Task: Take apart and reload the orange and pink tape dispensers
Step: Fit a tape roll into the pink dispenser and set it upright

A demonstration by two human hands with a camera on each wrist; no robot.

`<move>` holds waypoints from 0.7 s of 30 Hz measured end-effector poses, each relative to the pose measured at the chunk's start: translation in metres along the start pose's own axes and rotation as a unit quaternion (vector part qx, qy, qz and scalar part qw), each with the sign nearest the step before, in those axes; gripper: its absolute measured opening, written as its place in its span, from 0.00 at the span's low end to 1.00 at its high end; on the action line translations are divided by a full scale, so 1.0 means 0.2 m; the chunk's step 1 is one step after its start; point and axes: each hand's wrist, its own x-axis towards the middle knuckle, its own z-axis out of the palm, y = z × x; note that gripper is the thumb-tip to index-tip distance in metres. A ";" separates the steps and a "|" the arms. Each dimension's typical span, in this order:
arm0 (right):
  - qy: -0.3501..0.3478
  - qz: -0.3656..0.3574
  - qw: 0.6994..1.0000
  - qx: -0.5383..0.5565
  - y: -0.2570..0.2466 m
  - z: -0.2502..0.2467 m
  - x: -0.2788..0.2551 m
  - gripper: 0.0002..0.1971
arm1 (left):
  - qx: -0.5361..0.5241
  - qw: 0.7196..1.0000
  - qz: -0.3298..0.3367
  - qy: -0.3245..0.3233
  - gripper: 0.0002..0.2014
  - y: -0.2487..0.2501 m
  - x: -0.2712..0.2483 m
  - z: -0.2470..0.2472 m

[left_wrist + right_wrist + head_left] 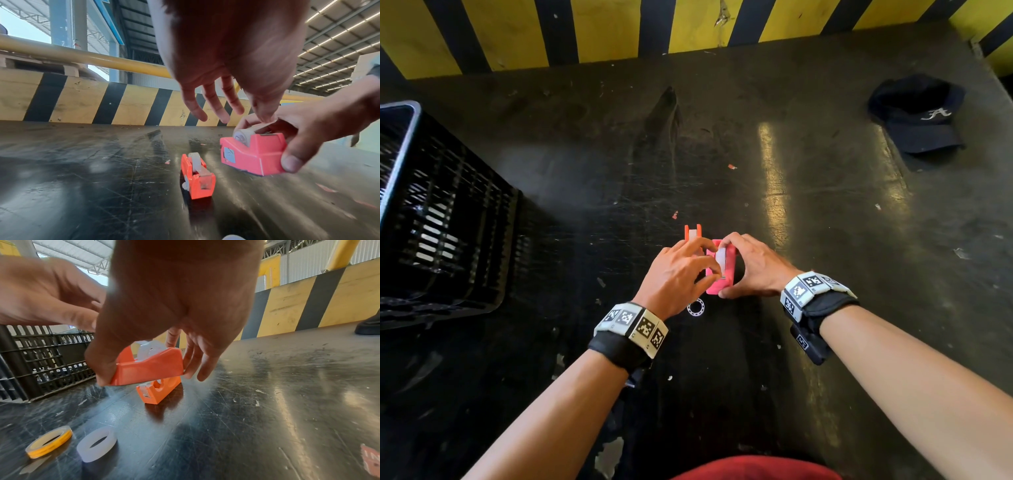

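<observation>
The pink tape dispenser (717, 279) is lifted just off the dark table in front of me. My right hand (736, 267) grips its body, thumb on the near end (292, 162) and fingers on the far side. My left hand (705, 257) reaches over it, and its thumb and a finger pinch the pale tape (248, 131) on the roll seated in the dispenser. The other left fingers are spread. The smaller orange dispenser (693, 233) stands on the table just behind, with a pale roll (195, 160) in it.
A white plastic ring (96, 443) and a thin yellow tape roll (49, 441) lie on the table near my wrists. A black slatted crate (441, 219) stands at the left, a dark cap (921, 116) at the far right, and a yellow-black striped barrier (688, 24) along the back.
</observation>
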 end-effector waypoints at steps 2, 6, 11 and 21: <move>-0.004 0.004 1.000 -0.002 0.00 0.01 0.01 0.44 | 0.014 1.000 0.011 0.004 0.08 0.01 -0.03 0.01; -0.011 0.013 1.000 -0.002 -0.01 0.02 0.01 0.44 | 0.030 0.999 0.022 0.008 0.07 0.02 -0.06 0.04; -0.007 0.024 1.000 -0.004 -0.01 0.03 0.01 0.45 | 0.044 0.998 0.030 0.016 0.06 0.02 -0.08 0.05; 0.002 0.023 1.000 0.007 0.02 0.02 0.02 0.47 | 0.062 0.998 -0.005 -0.021 0.08 0.04 -0.09 0.07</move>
